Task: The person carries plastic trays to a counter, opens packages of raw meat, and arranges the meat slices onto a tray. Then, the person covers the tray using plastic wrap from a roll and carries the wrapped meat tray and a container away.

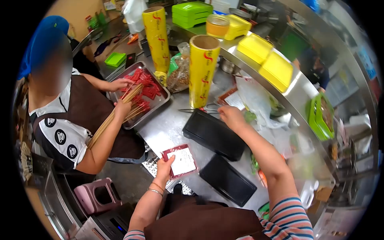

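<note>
My left hand [164,168] holds a flat dark red packet with a white label [182,161] by its left edge, above the near edge of the steel table [156,136]. My right hand [231,117] reaches over the far end of a black lidded tray [214,134], its fingers bent close to the handles of scissors [207,109]. Whether those fingers touch the scissors is hard to tell. A second black tray [228,181] lies nearer to me, beside the first.
A co-worker at the left holds wooden skewers [116,116] over a metal tray [165,95] of red packets. Two yellow film rolls [203,74] [157,42] stand upright. Yellow boxes [276,71] line the raised shelf. A pink stool [98,195] is on the floor.
</note>
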A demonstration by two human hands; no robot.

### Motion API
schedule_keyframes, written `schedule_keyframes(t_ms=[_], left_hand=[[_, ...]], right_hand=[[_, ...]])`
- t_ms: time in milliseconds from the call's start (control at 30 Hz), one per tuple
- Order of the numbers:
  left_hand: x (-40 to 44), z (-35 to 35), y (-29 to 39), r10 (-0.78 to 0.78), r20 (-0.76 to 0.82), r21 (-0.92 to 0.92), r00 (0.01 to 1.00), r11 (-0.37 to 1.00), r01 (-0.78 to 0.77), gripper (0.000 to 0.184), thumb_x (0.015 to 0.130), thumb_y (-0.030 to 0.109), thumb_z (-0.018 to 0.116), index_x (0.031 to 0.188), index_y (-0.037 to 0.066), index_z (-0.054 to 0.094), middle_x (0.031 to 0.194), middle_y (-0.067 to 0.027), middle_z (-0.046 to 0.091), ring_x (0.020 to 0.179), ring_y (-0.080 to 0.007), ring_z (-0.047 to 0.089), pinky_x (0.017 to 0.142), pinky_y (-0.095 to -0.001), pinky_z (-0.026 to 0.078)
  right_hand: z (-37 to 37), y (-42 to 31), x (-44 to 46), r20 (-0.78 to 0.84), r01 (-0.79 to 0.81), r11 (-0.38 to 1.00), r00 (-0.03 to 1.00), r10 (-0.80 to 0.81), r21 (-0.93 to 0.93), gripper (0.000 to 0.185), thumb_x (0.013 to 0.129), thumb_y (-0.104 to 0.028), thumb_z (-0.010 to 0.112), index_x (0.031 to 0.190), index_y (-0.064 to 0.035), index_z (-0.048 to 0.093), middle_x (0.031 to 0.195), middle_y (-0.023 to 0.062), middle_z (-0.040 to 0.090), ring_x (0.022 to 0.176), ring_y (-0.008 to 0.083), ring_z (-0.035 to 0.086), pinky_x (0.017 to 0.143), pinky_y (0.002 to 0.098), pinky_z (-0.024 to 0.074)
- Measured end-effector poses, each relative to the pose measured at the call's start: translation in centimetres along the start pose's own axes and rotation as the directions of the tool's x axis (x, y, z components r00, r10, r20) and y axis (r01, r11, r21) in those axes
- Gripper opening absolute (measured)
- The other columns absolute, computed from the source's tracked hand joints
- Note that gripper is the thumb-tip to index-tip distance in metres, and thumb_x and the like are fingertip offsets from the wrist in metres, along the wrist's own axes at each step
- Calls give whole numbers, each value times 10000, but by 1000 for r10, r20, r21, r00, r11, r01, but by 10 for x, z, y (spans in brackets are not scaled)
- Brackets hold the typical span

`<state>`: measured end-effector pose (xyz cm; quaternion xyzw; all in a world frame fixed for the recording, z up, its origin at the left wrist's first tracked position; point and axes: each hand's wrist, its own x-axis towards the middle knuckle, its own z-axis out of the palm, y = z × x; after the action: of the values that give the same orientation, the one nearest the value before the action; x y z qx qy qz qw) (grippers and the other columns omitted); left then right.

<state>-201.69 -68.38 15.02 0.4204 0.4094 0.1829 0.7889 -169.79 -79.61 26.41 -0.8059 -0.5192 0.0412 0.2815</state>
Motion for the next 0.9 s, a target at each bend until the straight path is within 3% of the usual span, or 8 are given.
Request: schedule_keyframes(t_ms=[200, 567, 633, 700, 733, 800, 833, 900], left_hand=[[-2, 4, -5, -5, -33, -5, 999, 1000, 5, 259, 883, 76, 584, 1111, -43, 563, 997, -103, 642, 858, -160, 630, 757, -282, 520], [6, 2, -11, 67, -45, 93, 997, 994, -63, 250, 860, 130, 635, 1052, -27, 610, 949, -74, 656, 833, -118, 615, 738, -266, 506], [4, -4, -13, 63, -69, 129, 996, 990, -53, 241, 859, 129, 635, 1038, -31, 613, 945, -72, 654, 823, -116, 612, 733, -267, 506], [19, 5, -19, -9, 9, 214, 1000, 977, 7, 259, 850, 138, 647, 1038, -35, 600, 927, -76, 647, 801, -119, 604, 711, -280, 512], [35, -1, -47, -13, 101, -89, 995, 996, 22, 304, 839, 147, 658, 1069, -35, 577, 924, -93, 645, 784, -140, 614, 677, -301, 528], [39, -3, -28, -146, 147, -40, 978, 987, 153, 299, 858, 91, 606, 1115, -48, 538, 945, -139, 647, 799, -209, 654, 675, -326, 560], [22, 2, -9, -61, 131, -45, 989, 997, 67, 313, 869, 55, 565, 1159, -49, 511, 993, -154, 638, 850, -232, 654, 714, -335, 559], [7, -14, 0, 35, 37, 39, 999, 999, -37, 349, 869, 18, 544, 1206, -48, 485, 1069, -143, 604, 939, -212, 616, 816, -325, 515]], right_hand=[[71, 61, 59, 368, 205, 904, 928, -58, -375, 231, 710, 2, 575, 936, -32, 541, 934, 203, 621, 896, 362, 614, 772, 440, 494], [26, 58, 81, 499, 291, 878, 864, -71, -379, 393, 620, 12, 645, 983, -95, 535, 834, 158, 622, 808, 358, 607, 700, 473, 471], [9, 56, 85, 379, 491, 737, 862, -336, -464, 401, 585, -48, 675, 969, -92, 572, 833, 146, 628, 798, 334, 612, 697, 438, 483], [-45, 30, 59, 362, 348, 753, 919, -157, -558, 416, 564, -92, 683, 972, -95, 603, 841, 135, 630, 798, 314, 612, 703, 412, 487], [-61, 29, 46, 309, 352, 779, 927, -213, -518, 339, 592, -106, 675, 928, -98, 633, 821, 134, 635, 774, 321, 616, 688, 418, 490], [-89, -3, 7, 296, 218, 741, 955, -27, -635, 156, 727, -132, 610, 866, -62, 606, 789, 188, 620, 767, 356, 622, 658, 437, 496], [-91, -14, -1, 343, 100, 752, 923, 174, -651, 153, 725, -105, 598, 871, -57, 596, 788, 192, 622, 764, 363, 621, 652, 444, 494], [-87, -27, -43, 227, 41, 847, 969, 95, -531, 264, 741, -75, 573, 1000, -28, 573, 789, 188, 637, 746, 379, 623, 656, 478, 496]])
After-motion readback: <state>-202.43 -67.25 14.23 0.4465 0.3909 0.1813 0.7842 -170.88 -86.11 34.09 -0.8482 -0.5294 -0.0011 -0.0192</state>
